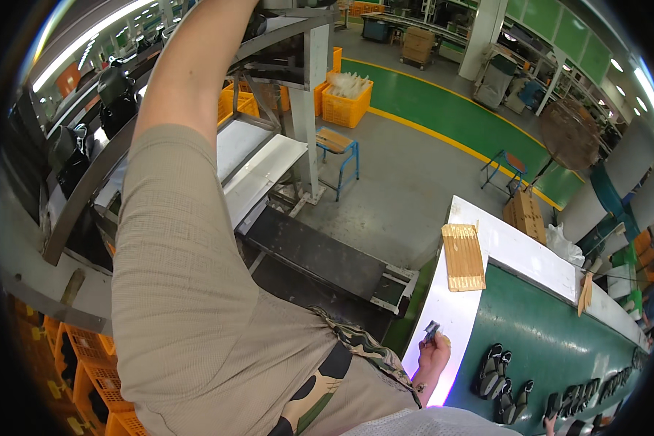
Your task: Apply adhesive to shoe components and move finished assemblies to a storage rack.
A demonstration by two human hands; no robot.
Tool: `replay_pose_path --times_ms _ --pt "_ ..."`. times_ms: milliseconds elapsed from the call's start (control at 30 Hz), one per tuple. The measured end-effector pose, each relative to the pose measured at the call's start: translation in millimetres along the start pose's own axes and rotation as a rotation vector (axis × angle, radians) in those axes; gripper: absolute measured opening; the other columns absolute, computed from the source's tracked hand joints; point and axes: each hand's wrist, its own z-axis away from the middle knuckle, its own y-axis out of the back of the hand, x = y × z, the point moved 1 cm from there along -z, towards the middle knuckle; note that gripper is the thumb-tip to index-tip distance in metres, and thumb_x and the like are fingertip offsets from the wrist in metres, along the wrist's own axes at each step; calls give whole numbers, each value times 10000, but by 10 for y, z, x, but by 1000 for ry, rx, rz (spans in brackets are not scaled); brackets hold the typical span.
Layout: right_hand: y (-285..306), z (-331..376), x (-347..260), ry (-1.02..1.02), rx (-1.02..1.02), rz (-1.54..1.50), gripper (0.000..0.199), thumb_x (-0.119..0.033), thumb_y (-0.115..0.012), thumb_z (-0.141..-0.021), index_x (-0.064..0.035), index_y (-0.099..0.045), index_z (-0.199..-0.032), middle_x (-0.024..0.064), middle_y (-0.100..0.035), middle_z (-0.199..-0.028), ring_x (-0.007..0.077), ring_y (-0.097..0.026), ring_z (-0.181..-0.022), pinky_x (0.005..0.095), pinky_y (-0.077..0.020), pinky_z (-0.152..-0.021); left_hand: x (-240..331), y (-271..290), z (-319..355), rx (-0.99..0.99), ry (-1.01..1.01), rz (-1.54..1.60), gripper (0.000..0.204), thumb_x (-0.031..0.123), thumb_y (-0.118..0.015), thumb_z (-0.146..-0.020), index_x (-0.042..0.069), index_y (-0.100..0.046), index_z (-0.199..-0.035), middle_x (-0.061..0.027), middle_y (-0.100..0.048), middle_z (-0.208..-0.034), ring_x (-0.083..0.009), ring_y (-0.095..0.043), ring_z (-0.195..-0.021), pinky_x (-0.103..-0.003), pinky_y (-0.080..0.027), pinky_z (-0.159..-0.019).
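Note:
My left arm (196,80), in a beige short sleeve, stretches up past the top edge, so its hand is out of the picture. It passes beside a metal frame and the black shoes (116,102) on the left. Low on the right, my right hand (434,356) is closed on a small dark blue-grey piece (431,331) whose kind I cannot make out. That hand is over the white rim (454,312) of a green-topped table (530,312). A bundle of flat brown cardboard strips (463,258) lies on the rim, farther from me than the hand.
Black sandals (495,372) stand in rows on the green surface. Another person's hand (550,424) touches one at the bottom. A low black conveyor (312,251) runs across the middle. Orange crates (347,102) and a blue-legged stool (336,149) stand beyond; more orange crates (94,363) are at lower left.

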Motion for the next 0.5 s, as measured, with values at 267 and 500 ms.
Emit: replay_pose_path --times_ms 267,500 --pt "-123 -206 183 -33 3 -46 92 -52 -601 -877 -84 -522 -913 79 -659 -812 201 -622 -668 357 -508 -596 -74 210 11 43 194 -655 306 272 -756 -774 39 -698 -965 -141 -700 -905 -293 -671 -780 -436 -530 -672" --pt "-146 -204 224 -32 -36 -102 89 -41 -596 -875 -65 -523 -918 117 -654 -828 232 -628 -675 361 -517 -587 -303 460 -21 -594 -477 -817 467 315 -758 -732 8 -694 -1077 -181 -695 -1075 -298 -699 -916 -389 -560 -787"
